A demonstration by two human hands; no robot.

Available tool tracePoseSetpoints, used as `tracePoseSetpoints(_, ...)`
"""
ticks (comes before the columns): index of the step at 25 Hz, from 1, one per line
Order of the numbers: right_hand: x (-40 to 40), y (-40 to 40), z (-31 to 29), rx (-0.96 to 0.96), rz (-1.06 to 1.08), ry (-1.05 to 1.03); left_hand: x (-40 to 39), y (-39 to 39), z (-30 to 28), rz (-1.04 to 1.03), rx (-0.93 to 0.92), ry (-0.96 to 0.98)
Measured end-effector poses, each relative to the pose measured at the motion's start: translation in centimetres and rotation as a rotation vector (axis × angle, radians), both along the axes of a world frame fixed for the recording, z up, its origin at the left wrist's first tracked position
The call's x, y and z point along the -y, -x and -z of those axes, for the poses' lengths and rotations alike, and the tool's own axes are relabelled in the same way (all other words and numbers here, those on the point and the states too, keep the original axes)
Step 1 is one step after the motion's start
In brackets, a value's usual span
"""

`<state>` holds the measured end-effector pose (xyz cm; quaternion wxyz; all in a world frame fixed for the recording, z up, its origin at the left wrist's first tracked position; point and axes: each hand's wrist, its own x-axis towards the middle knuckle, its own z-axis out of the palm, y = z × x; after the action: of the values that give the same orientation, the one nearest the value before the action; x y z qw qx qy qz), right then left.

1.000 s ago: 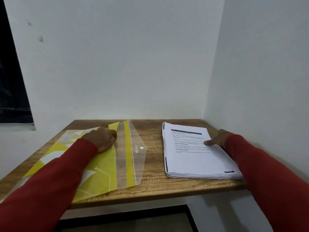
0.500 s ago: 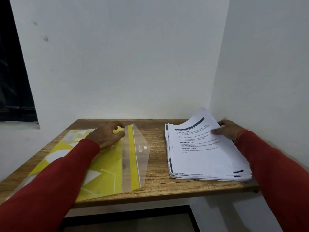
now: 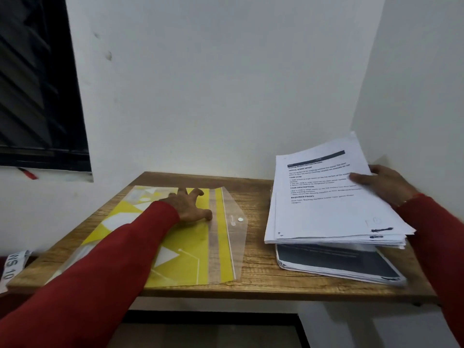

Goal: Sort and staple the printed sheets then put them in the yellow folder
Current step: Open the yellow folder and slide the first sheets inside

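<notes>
The yellow folder (image 3: 190, 249) lies flat on the left half of the wooden table, its clear flap with a white snap button open to the right. My left hand (image 3: 192, 205) rests on the folder with fingers spread, fingertips pressing it. My right hand (image 3: 384, 183) grips the right edge of a thick bundle of printed sheets (image 3: 324, 204) and holds it lifted and tilted above the table. Below it the rest of the paper stack (image 3: 336, 263) stays on the table, its top page dark. No stapler is in view.
The table (image 3: 258, 275) sits in a corner, with white walls behind and to the right. A dark window (image 3: 37, 84) is on the left wall, with a red object (image 3: 28, 173) on its sill. A printed strap (image 3: 12, 266) hangs at the table's left edge.
My right hand went from pressing the top sheet to gripping a thick bundle and lifting it off the stack, baring a dark page. My left hand spread its fingers on the folder.
</notes>
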<state>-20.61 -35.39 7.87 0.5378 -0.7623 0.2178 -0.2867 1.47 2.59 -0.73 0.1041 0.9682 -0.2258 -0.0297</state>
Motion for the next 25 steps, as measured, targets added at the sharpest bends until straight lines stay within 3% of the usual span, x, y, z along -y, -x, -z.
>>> tracePoseSetpoints(4, -2.1, -2.0, 1.0, 0.006, -0.112, -0.038, -0.1, 0.6, -0.1, -0.059, -0.032, -0.101)
tracePoseSetpoints(14, -6.3, -9.9, 5.6, -0.054, -0.406, -0.333, -0.7, -0.3, -0.4, 0.048, -0.023, -0.019)
tracePoseSetpoints(19, -3.7, -11.3, 8.6, -0.121, -0.441, -0.25, -1.2, -0.5, -1.0, 0.182, 0.071, 0.082)
tracePoseSetpoints(25, -6.3, -10.3, 7.5, -0.172, -0.442, -0.289, -1.3, 0.1, -0.8, 0.126, 0.121, 0.123)
